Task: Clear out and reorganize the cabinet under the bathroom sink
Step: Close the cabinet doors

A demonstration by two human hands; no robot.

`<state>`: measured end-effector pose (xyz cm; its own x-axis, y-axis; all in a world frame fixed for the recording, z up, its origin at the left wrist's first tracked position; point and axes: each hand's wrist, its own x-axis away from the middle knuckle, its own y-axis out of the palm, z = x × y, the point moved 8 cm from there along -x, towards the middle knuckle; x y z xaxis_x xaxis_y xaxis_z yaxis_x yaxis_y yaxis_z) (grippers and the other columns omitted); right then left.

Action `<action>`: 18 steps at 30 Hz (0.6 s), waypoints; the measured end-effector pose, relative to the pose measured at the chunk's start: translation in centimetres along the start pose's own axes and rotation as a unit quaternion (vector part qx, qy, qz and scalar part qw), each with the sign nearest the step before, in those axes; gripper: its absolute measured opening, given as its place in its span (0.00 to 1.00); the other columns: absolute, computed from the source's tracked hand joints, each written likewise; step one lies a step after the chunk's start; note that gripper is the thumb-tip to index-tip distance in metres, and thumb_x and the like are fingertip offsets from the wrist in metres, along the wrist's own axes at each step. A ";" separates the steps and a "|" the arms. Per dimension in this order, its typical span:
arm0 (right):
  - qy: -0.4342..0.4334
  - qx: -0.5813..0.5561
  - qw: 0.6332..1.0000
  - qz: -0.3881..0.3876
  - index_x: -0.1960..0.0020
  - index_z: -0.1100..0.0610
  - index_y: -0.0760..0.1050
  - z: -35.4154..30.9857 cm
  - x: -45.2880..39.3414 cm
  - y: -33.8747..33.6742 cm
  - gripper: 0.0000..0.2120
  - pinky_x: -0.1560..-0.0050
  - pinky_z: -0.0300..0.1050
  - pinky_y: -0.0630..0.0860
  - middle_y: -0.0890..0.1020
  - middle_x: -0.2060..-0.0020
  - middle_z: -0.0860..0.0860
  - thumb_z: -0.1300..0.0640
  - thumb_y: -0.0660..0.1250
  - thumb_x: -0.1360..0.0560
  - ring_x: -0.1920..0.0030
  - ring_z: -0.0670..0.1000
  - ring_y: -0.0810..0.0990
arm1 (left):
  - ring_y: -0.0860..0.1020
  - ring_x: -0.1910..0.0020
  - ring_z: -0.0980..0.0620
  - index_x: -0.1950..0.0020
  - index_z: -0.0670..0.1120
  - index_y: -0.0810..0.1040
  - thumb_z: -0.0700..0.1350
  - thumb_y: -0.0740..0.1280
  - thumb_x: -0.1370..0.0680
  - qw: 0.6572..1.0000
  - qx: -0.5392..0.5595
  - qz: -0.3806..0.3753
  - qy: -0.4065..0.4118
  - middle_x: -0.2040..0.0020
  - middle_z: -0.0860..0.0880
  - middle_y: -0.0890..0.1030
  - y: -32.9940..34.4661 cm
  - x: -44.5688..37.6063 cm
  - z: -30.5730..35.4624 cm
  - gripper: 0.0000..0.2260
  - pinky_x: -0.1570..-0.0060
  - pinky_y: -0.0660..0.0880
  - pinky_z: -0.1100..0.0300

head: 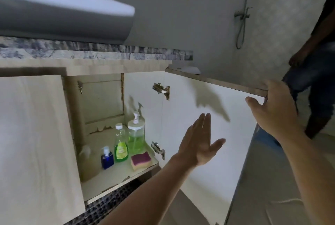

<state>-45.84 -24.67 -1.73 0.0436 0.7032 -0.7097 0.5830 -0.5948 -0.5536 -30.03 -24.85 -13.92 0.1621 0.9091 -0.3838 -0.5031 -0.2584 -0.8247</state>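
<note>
Under the sink, the cabinet [101, 108] is exposed because its door [208, 134] is held wide at the top corner by the right hand [272, 105]. Bottles [121, 145] and a sponge [141, 160] are stood at the shelf front. The left hand [199, 143] is spread flat, gripping nothing.

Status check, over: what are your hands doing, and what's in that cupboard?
Right hand holding open door edge; left hand open, empty. Bottles and sponge on shelf. Nothing blocking.
</note>
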 end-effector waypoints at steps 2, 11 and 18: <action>0.031 -0.010 0.999 -0.011 0.33 0.60 0.67 1.5 0.3 0.4 0.23 0.41 0.54 0.72 0.75 0.39 0.59 0.54 0.66 0.25 0.40 0.60 0.74 | 0.44 0.22 0.52 0.22 0.46 0.40 0.60 0.56 0.21 1.000 0.014 -0.010 0.015 0.21 0.49 0.43 1.3 -0.8 1.4 0.37 0.24 0.46 0.56; 0.015 -0.164 0.986 0.022 0.32 0.57 0.67 0.6 2.6 0.6 0.21 0.57 0.34 0.70 0.79 0.47 0.53 0.55 0.65 0.23 0.51 0.48 0.75 | 0.41 0.22 0.52 0.22 0.50 0.38 0.66 0.58 0.25 0.997 -0.005 0.004 0.071 0.21 0.50 0.37 1.2 0.3 2.2 0.42 0.24 0.51 0.54; -0.066 -0.317 0.946 0.023 0.40 0.54 0.74 -5.0 6.0 1.4 0.17 0.57 0.23 0.73 0.79 0.59 0.38 0.56 0.71 0.28 0.60 0.33 0.79 | 0.38 0.24 0.59 0.22 0.47 0.37 0.69 0.59 0.28 0.997 0.002 0.024 0.070 0.22 0.52 0.38 -3.1 4.8 -0.3 0.47 0.24 0.44 0.61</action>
<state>-40.64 -19.37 -4.56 0.0027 0.6021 -0.7984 0.9542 -0.2403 -0.1780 -27.49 -19.79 -13.36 0.2543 0.8417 -0.4762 -0.5156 -0.2986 -0.8031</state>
